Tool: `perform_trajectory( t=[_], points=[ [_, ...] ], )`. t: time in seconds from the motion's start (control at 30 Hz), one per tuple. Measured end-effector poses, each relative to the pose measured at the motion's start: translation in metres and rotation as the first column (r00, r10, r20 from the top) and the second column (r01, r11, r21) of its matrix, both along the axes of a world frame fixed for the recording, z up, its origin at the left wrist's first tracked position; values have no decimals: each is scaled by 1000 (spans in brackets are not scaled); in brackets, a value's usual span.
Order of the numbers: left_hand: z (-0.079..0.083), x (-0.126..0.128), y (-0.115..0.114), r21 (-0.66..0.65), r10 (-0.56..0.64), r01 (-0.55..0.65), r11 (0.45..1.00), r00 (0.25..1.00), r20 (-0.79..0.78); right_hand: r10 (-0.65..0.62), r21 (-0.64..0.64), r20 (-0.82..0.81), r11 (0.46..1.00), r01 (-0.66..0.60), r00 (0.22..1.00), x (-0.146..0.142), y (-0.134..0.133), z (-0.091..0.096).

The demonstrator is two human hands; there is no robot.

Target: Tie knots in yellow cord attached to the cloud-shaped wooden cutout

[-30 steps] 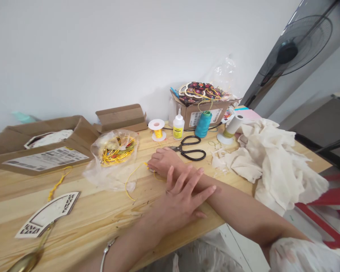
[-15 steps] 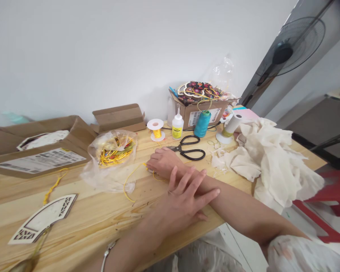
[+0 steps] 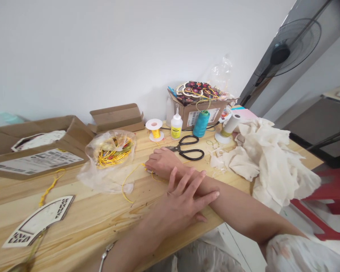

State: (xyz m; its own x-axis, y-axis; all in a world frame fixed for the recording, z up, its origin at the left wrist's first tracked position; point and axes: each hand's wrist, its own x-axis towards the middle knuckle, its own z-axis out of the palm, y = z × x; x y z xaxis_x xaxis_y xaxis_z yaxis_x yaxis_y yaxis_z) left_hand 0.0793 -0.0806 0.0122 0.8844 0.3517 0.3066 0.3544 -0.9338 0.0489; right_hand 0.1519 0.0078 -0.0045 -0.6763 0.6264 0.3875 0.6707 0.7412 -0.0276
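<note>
Viewpoint turns slightly; our pose, hence the work, unchanged.
Left hand (image 3: 185, 198): fingers splayed, loose, across right forearm (image 3: 235, 202). Right hand (image 3: 163, 162): palm-down over yellow cord (image 3: 122, 186) on wooden table (image 3: 87, 215); grasp hidden, we cannot tell.

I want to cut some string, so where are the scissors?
In the head view, the black-handled scissors lie on the table just right of centre, beside the right hand and in front of the teal thread cone.
</note>
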Motion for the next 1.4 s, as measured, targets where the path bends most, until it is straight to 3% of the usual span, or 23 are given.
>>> perform_trajectory(
  t=[0.47, 0.93, 1.4],
  points=[
    [0, 4, 2, -116, 29, -25, 993, 999, 37, -1, 25, -39, 1000, 2, 999, -2, 3, -5],
    [-3, 2, 6, -93, 71, -68, 993, 997, 27, 0, 3, -23, 1000, 0, 1000, -2, 3, -7],
    [1, -3, 6, -114, -18, 23, 993, 999, 48, 7, 2, -16, 1000, -7, 1000, -1, 3, -7]
  ],
)
